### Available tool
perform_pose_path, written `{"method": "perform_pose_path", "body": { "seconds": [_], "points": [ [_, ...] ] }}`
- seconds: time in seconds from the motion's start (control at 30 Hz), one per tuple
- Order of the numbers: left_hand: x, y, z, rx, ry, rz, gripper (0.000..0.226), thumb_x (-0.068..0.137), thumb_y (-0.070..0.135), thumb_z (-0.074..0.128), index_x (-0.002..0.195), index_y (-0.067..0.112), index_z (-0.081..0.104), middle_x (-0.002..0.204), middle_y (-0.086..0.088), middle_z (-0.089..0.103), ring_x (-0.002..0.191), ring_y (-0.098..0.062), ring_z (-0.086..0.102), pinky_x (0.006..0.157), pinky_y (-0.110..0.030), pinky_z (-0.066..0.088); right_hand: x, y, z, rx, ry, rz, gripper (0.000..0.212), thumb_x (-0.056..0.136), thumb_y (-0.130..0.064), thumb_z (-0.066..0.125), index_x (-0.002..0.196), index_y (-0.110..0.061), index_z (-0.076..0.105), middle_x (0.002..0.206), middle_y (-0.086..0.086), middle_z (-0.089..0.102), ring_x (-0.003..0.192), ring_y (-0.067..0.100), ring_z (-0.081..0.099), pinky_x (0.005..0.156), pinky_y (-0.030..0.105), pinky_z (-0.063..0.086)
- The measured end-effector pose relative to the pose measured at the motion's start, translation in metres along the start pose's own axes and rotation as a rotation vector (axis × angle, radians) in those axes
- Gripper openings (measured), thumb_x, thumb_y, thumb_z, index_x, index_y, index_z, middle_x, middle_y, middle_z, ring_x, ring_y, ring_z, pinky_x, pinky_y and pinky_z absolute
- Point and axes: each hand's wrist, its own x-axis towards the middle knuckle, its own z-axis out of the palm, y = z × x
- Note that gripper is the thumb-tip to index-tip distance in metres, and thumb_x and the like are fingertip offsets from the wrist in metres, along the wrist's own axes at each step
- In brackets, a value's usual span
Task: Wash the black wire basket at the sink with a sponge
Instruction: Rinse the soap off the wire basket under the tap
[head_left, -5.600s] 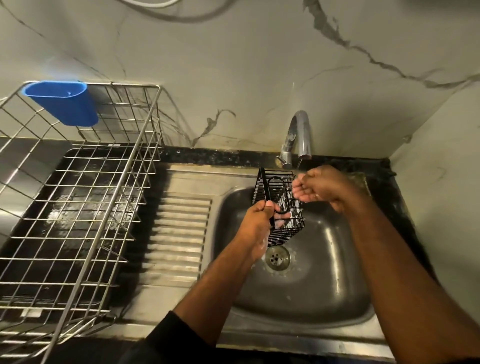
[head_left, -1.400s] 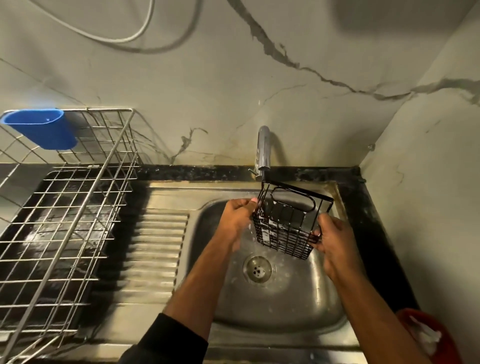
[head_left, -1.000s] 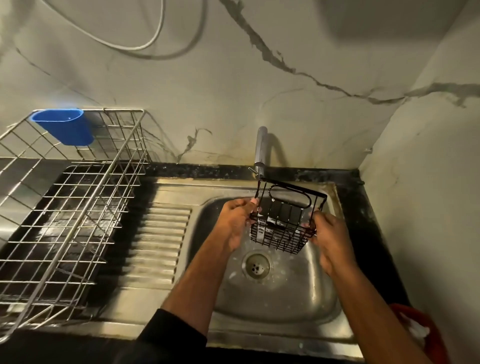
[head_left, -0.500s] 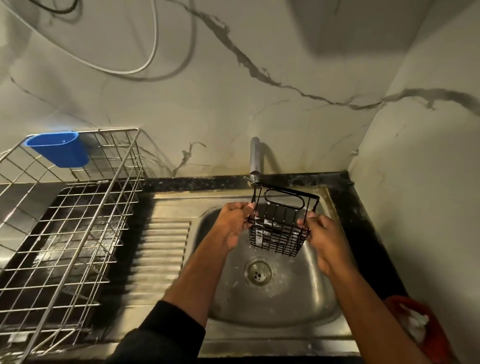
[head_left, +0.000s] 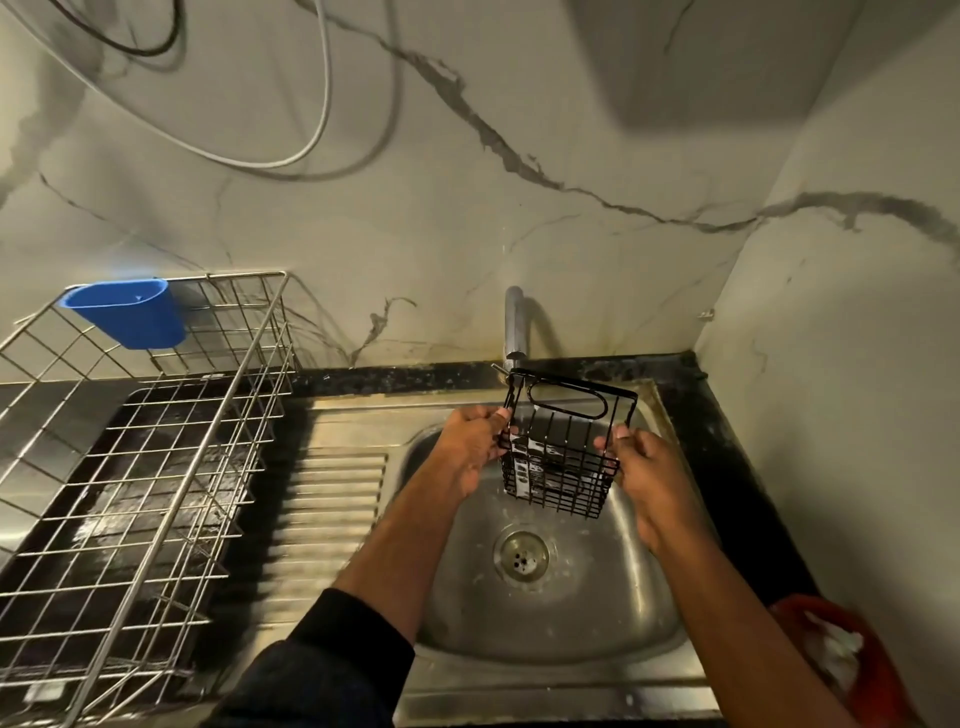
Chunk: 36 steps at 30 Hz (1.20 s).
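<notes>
Pinching opposite sides, left hand (head_left: 470, 447) and right hand (head_left: 647, 475) hold the basket (head_left: 563, 457) open-end up, slightly tilted, under the tap (head_left: 514, 327).

1. Left forearm (head_left: 395, 551) bare from wrist to near the elbow.
2. Dark, black-looking fabric sleeve (head_left: 322, 670) pushed up on the left arm.
3. Right forearm (head_left: 737, 629) bare, no sleeve visible.

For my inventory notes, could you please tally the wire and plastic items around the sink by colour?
Black: 1, the wire basket, held over the sink by the left hand and right hand.
Silver: 1, the dish rack.
Blue: 1, the cup.
Red: 1, the container.
Total: 4
</notes>
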Motion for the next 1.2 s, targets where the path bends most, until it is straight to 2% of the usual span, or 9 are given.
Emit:
{"method": "perform_pose_path", "body": {
  "seconds": [0.13, 0.23, 0.4, 0.53, 0.6, 0.73, 0.97, 1.07, 1.2],
  "points": [
    [-0.001, -0.001, 0.001, -0.007, 0.001, 0.000, 0.023, 0.098, 0.012, 0.063, 0.118, 0.003, 0.062, 0.115, -0.012, 0.072, 0.109, -0.025, 0.070, 0.098, -0.045, 0.055, -0.002, 0.000, -0.002, 0.001, 0.009, -0.011, 0.024, 0.102, -0.033, 0.051, 0.099, -0.017, 0.067, 0.099, -0.004, 0.074, 0.101, 0.011, 0.066, 0.105, 0.048, 0.044],
    [0.000, -0.002, 0.005, 0.006, -0.003, 0.005, 0.023, 0.098, 0.014, 0.063, 0.118, 0.002, 0.063, 0.117, -0.014, 0.073, 0.110, -0.026, 0.069, 0.094, -0.042, 0.056, -0.002, -0.001, -0.004, -0.004, 0.019, -0.012, 0.024, 0.102, -0.033, 0.051, 0.100, -0.015, 0.068, 0.098, -0.005, 0.074, 0.098, 0.007, 0.065, 0.106, 0.047, 0.043],
    [0.000, -0.001, 0.009, -0.052, 0.000, 0.001, 0.007, 0.099, 0.008, 0.060, 0.106, 0.007, 0.059, 0.117, -0.015, 0.071, 0.103, -0.024, 0.069, 0.080, -0.036, 0.055, -0.002, -0.001, -0.008, -0.015, 0.018, -0.020, 0.027, 0.100, -0.035, 0.054, 0.099, -0.013, 0.069, 0.097, -0.004, 0.075, 0.099, 0.009, 0.067, 0.104, 0.047, 0.046],
    [-0.003, -0.001, 0.011, -0.066, 0.001, 0.001, 0.007, 0.100, 0.006, 0.059, 0.097, 0.011, 0.056, 0.115, -0.014, 0.070, 0.103, -0.025, 0.067, 0.087, -0.039, 0.053, 0.001, 0.001, -0.010, -0.015, 0.013, -0.030, 0.025, 0.099, -0.037, 0.056, 0.094, -0.018, 0.070, 0.096, -0.004, 0.076, 0.101, 0.016, 0.069, 0.100, 0.053, 0.049],
    [-0.001, -0.002, 0.009, -0.074, 0.001, -0.004, 0.006, 0.099, 0.007, 0.060, 0.104, 0.008, 0.057, 0.116, -0.014, 0.071, 0.104, -0.024, 0.069, 0.082, -0.037, 0.054, 0.002, 0.002, -0.011, -0.019, 0.007, -0.027, 0.024, 0.099, -0.038, 0.055, 0.094, -0.019, 0.070, 0.096, -0.005, 0.076, 0.101, 0.016, 0.069, 0.100, 0.053, 0.049],
    [0.002, -0.004, 0.004, -0.063, 0.005, -0.003, 0.028, 0.097, 0.011, 0.065, 0.123, 0.002, 0.060, 0.119, -0.013, 0.072, 0.107, -0.024, 0.071, 0.079, -0.034, 0.054, 0.001, 0.001, -0.009, -0.042, 0.003, -0.039, 0.022, 0.100, -0.037, 0.054, 0.098, -0.021, 0.070, 0.098, -0.005, 0.075, 0.102, 0.014, 0.068, 0.102, 0.051, 0.048],
    [-0.002, -0.001, 0.000, -0.079, 0.020, 0.011, 0.016, 0.096, 0.010, 0.065, 0.111, 0.007, 0.060, 0.116, -0.013, 0.072, 0.109, -0.026, 0.069, 0.085, -0.037, 0.055, 0.001, 0.001, -0.005, -0.047, -0.015, -0.061, 0.020, 0.101, -0.035, 0.053, 0.098, -0.022, 0.069, 0.098, -0.003, 0.075, 0.102, 0.014, 0.069, 0.102, 0.049, 0.049],
    [-0.002, 0.000, -0.001, -0.062, 0.010, 0.018, 0.021, 0.097, 0.011, 0.064, 0.116, 0.003, 0.063, 0.117, -0.013, 0.073, 0.109, -0.024, 0.070, 0.082, -0.035, 0.055, 0.002, 0.002, -0.005, -0.042, -0.019, -0.073, 0.019, 0.101, -0.033, 0.053, 0.098, -0.022, 0.068, 0.098, -0.003, 0.076, 0.101, 0.014, 0.069, 0.101, 0.049, 0.049],
    [-0.003, -0.001, 0.000, -0.020, -0.009, 0.041, 0.010, 0.101, 0.011, 0.059, 0.103, 0.009, 0.069, 0.108, -0.009, 0.075, 0.103, -0.022, 0.071, 0.079, -0.033, 0.054, 0.001, 0.001, -0.005, -0.063, -0.011, -0.102, 0.021, 0.101, -0.033, 0.054, 0.098, -0.020, 0.069, 0.097, -0.004, 0.075, 0.098, 0.012, 0.069, 0.099, 0.048, 0.051]
  ]
}}
